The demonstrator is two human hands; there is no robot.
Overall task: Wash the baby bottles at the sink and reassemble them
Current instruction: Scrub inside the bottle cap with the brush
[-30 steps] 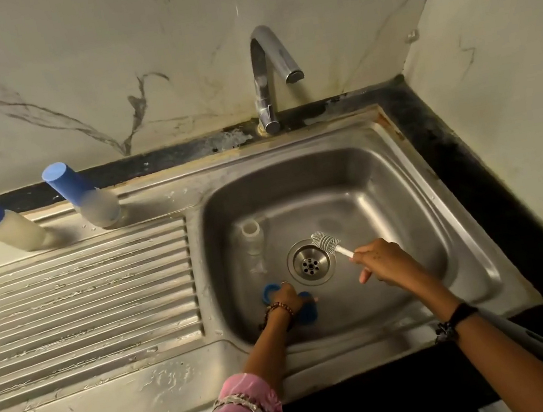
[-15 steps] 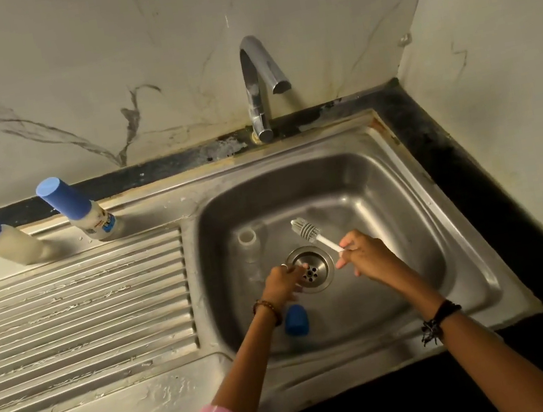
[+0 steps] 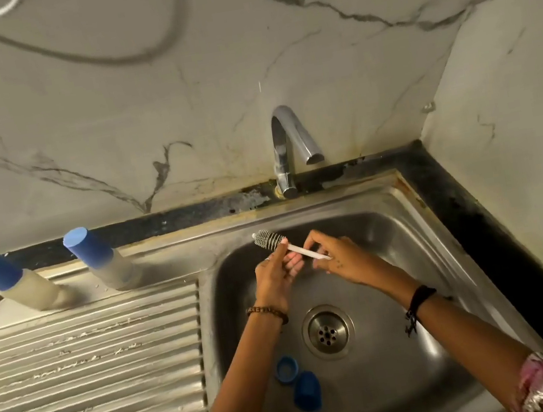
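A white bottle brush (image 3: 270, 238) with a grey bristle head is held over the back of the sink basin (image 3: 397, 256). My right hand (image 3: 341, 258) pinches its thin handle. My left hand (image 3: 274, 275) has curled fingers, and its fingertips pinch the brush just below the bristles. I cannot tell whether its palm hides anything small. A blue screw ring (image 3: 286, 369) and a blue cap (image 3: 306, 391) lie on the basin floor, left of the drain (image 3: 327, 333). Two assembled bottles with blue caps (image 3: 6, 282) (image 3: 99, 259) stand at the back of the drainboard.
The chrome faucet (image 3: 288, 145) rises behind the basin, with no water running. The ribbed steel drainboard (image 3: 84, 363) stretches to the left. Marble walls close in behind and on the right, with a black counter edge (image 3: 474, 225) along the sink.
Both hands rose from the basin floor near the drain to the back of the sink. My left hand left the blue parts and came to the brush. The clear bottle is no longer in view.
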